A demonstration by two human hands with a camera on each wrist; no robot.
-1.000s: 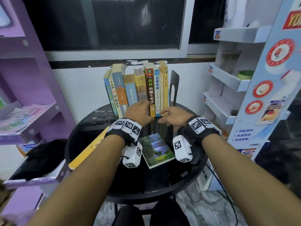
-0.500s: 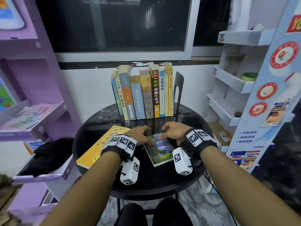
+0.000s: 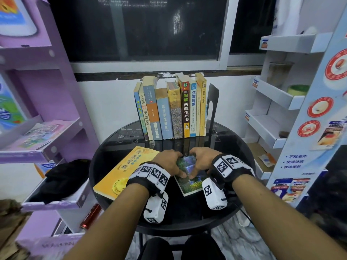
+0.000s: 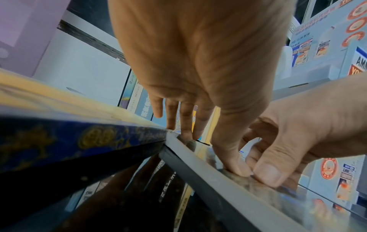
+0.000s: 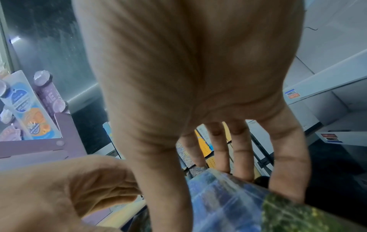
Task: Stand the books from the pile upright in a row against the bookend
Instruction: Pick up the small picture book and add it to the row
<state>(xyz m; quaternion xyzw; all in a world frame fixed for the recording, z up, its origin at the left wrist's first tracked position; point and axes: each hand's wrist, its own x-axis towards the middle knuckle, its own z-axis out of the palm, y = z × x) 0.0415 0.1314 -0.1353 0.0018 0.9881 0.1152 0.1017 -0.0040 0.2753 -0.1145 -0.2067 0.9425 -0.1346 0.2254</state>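
Several books (image 3: 170, 113) stand upright in a row at the back of the round black table (image 3: 105, 162), the rightmost against a black bookend (image 3: 213, 107). A landscape-cover book (image 3: 191, 184) lies near the middle of the table. My left hand (image 3: 170, 164) and right hand (image 3: 201, 162) both grip its far end, thumbs on the cover and fingers over the far edge. The wrist views show the cover (image 4: 258, 196) under both thumbs and the right fingers (image 5: 286, 172) past the book (image 5: 228, 204). A large yellow book (image 3: 124, 169) lies flat at the left.
A purple shelf unit (image 3: 47, 147) stands close on the left, with a black cloth (image 3: 65, 175) and a red can (image 3: 92, 216) below it. A white display rack (image 3: 277, 102) fills the right side. A white wall is directly behind the row.
Both hands came back from the standing row to the flat landscape book. Since half a second ago they have closed in on its far end, thumbs now on the cover.
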